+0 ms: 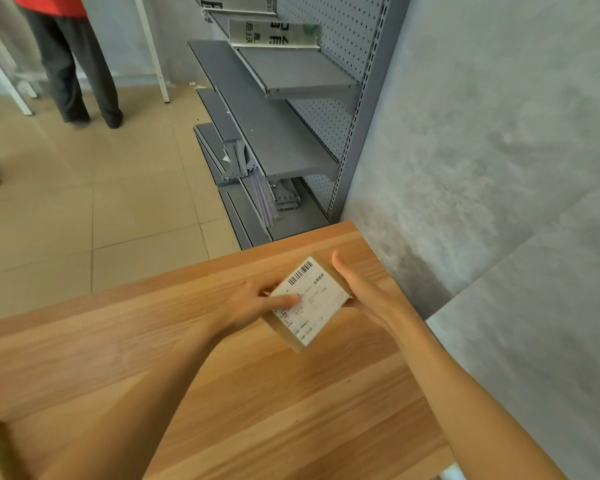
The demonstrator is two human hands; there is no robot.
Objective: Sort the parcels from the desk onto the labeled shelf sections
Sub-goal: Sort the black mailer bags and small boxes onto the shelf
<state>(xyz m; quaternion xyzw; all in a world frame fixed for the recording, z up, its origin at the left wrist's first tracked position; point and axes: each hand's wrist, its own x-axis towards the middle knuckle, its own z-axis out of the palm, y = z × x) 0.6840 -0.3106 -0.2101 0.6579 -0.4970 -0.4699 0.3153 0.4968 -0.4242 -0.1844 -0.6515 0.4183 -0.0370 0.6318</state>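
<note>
Single head-worn wide-angle view, steeply downward, close over the desk [222,393], shelving [284,140] beyond.

Soft, even daylight, faint shadows, slight motion blur, wide-angle bending at edges.

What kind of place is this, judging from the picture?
Probably a parcel pick-up or sorting room: a small parcel with a barcode label held over a wooden desk, and grey metal shelves with printed section signs.
</note>
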